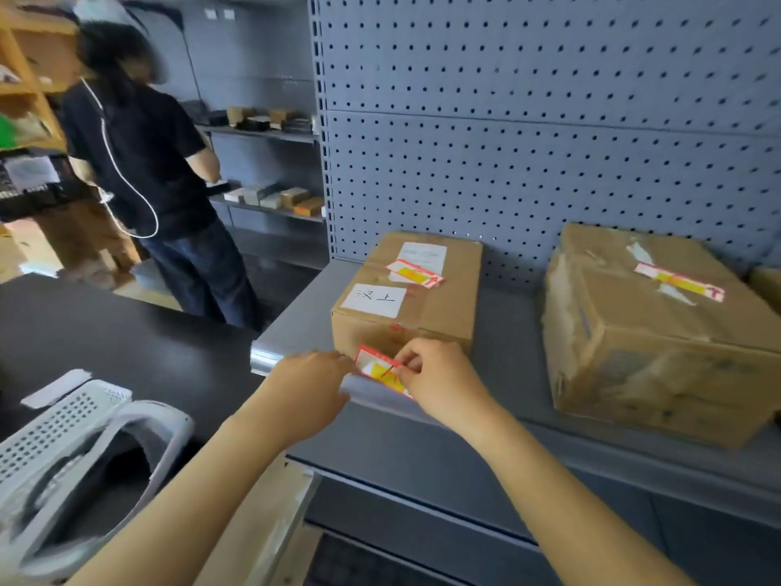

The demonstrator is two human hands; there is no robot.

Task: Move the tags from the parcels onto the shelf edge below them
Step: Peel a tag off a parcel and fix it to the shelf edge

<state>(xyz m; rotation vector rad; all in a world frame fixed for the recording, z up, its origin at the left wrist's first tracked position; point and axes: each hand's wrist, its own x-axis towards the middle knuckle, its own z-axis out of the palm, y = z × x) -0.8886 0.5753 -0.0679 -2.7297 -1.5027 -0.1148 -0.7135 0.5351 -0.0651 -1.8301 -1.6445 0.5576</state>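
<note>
Two cardboard parcels stand on a grey shelf. The left parcel [416,289] carries a red, white and yellow tag [415,272] on its top. The right parcel [651,327] has a similar tag [679,282] on top. A third tag [380,370] is held against the shelf edge [372,393] below the left parcel. My right hand [439,378] pinches this tag between thumb and fingers. My left hand [312,382] rests on the shelf edge, its fingertips touching the tag's left end.
A grey pegboard [549,120] backs the shelf. A black counter [105,340] lies to the left, with a white perforated basket [72,450] below it. A person in a black shirt [143,162] stands at another shelf to the far left.
</note>
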